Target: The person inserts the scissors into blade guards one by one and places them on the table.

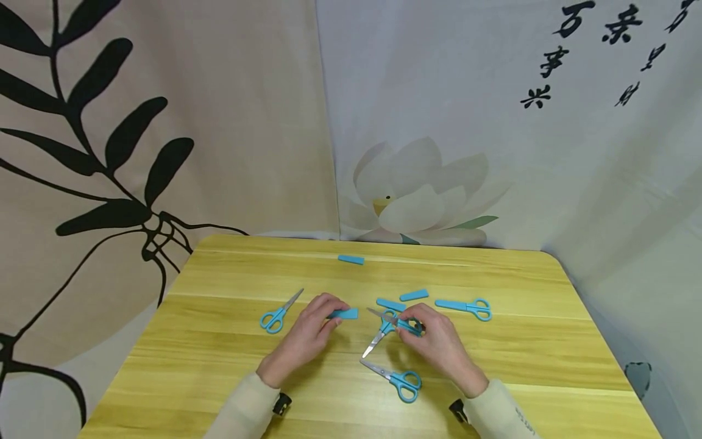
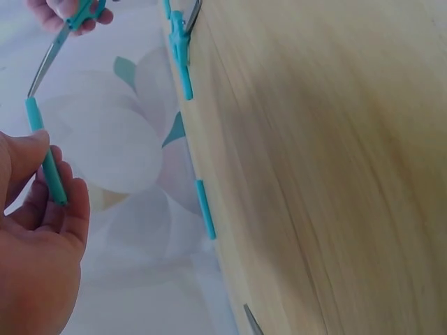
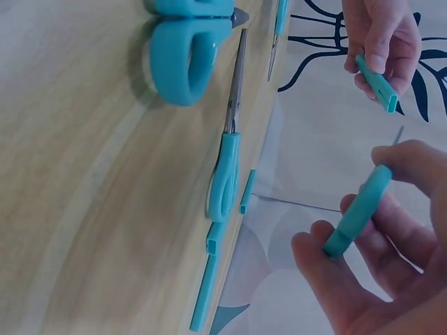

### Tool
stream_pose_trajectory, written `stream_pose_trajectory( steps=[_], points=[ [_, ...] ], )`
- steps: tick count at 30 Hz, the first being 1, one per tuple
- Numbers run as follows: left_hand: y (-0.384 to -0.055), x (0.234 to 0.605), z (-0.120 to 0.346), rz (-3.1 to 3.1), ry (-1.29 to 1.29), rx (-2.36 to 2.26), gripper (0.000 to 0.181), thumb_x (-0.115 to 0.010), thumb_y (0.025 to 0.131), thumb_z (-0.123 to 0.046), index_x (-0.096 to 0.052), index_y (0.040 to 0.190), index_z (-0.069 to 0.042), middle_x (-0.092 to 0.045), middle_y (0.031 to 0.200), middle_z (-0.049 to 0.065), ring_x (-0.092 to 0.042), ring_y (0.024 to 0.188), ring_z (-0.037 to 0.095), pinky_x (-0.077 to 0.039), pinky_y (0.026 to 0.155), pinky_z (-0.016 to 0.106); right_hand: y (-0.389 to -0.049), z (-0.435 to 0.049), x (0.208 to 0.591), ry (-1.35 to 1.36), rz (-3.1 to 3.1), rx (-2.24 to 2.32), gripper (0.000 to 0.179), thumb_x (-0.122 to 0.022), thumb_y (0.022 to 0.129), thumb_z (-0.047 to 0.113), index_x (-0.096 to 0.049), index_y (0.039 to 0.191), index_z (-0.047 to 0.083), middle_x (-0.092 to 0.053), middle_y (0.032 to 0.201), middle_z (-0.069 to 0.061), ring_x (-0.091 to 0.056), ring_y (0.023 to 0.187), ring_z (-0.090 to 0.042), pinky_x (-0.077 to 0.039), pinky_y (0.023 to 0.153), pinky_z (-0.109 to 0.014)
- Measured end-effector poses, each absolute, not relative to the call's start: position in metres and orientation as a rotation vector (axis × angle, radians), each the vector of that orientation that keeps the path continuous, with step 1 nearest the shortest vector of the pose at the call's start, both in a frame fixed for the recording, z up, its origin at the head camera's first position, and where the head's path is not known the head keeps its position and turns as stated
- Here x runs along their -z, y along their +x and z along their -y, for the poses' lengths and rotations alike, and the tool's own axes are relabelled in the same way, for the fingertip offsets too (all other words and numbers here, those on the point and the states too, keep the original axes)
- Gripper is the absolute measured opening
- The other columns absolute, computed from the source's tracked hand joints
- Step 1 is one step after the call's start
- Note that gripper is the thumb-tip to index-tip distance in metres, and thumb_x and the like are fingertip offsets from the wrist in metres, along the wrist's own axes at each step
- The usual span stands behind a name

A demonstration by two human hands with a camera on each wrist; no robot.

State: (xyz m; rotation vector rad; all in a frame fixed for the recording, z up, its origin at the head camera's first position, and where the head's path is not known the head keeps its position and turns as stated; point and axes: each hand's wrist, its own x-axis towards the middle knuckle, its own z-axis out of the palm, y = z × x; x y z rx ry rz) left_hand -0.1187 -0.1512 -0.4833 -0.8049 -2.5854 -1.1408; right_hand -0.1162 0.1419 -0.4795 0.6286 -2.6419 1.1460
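My left hand (image 1: 309,332) pinches a blue scissors cover (image 1: 348,313) between thumb and fingers; its open end faces right. Across from it, my right hand (image 1: 439,342) grips a pair of scissors by the blue handles (image 3: 360,213), blade pointing left at the cover. In the left wrist view the blade tip (image 2: 32,91) meets the cover's end, while in the head view a gap shows between them. Beneath the held pair, another pair of bare scissors (image 1: 375,343) lies on the table, partly overlapped by it.
Bare scissors (image 1: 402,383) lie nearer me, and another pair (image 1: 276,319) rests left of my left hand. A covered pair (image 1: 463,306) is at the right. Loose covers lie beyond my right hand (image 1: 414,295), (image 1: 390,303) and near the far edge (image 1: 351,260) of the wooden table (image 1: 219,360).
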Motion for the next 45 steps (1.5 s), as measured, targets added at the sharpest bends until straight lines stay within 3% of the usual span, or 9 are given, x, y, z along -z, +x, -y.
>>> stream_pose_trajectory(
  steps=[9, 21, 30, 45],
  points=[
    [-0.117, 0.483, 0.149, 2.588, -0.787, 1.158, 0.023, -0.066, 0.099, 0.001, -0.069, 0.12, -0.01, -0.062, 0.119, -0.001, -0.059, 0.111, 0.018, -0.055, 0.093, 0.04, -0.115, -0.139, 0.48, 0.686, 2.618, -1.131, 0.019, -0.086, 0.083, 0.009, -0.075, 0.097, 0.017, -0.072, 0.103, 0.006, -0.072, 0.093, -0.021, -0.061, 0.078, -0.04],
    [-0.117, 0.483, 0.148, 2.586, -0.807, 1.14, 0.025, -0.067, 0.099, 0.0, -0.068, 0.122, -0.01, -0.061, 0.121, 0.0, -0.058, 0.112, 0.02, -0.055, 0.093, 0.04, -0.115, -0.135, 0.48, 0.723, 2.618, -1.068, 0.02, -0.086, 0.082, 0.008, -0.075, 0.096, 0.016, -0.072, 0.102, 0.004, -0.072, 0.091, -0.025, -0.061, 0.076, -0.038],
    [-0.117, 0.482, 0.147, 2.596, -0.816, 1.063, 0.024, -0.069, 0.098, -0.001, -0.069, 0.12, -0.01, -0.06, 0.119, -0.001, -0.057, 0.112, 0.019, -0.054, 0.093, 0.04, -0.116, -0.13, 0.475, 0.728, 2.627, -0.779, 0.024, -0.091, 0.077, 0.012, -0.074, 0.095, 0.015, -0.072, 0.103, 0.004, -0.069, 0.099, -0.021, -0.06, 0.08, -0.039],
    [-0.114, 0.486, 0.143, 2.578, -0.839, 1.064, 0.022, -0.068, 0.099, -0.002, -0.07, 0.12, -0.01, -0.059, 0.115, -0.003, -0.056, 0.103, 0.014, -0.055, 0.087, 0.033, -0.115, -0.123, 0.471, 0.77, 2.541, -0.63, 0.027, -0.093, 0.075, 0.015, -0.075, 0.095, 0.018, -0.071, 0.102, 0.005, -0.068, 0.098, -0.021, -0.061, 0.072, -0.035]
  ],
)
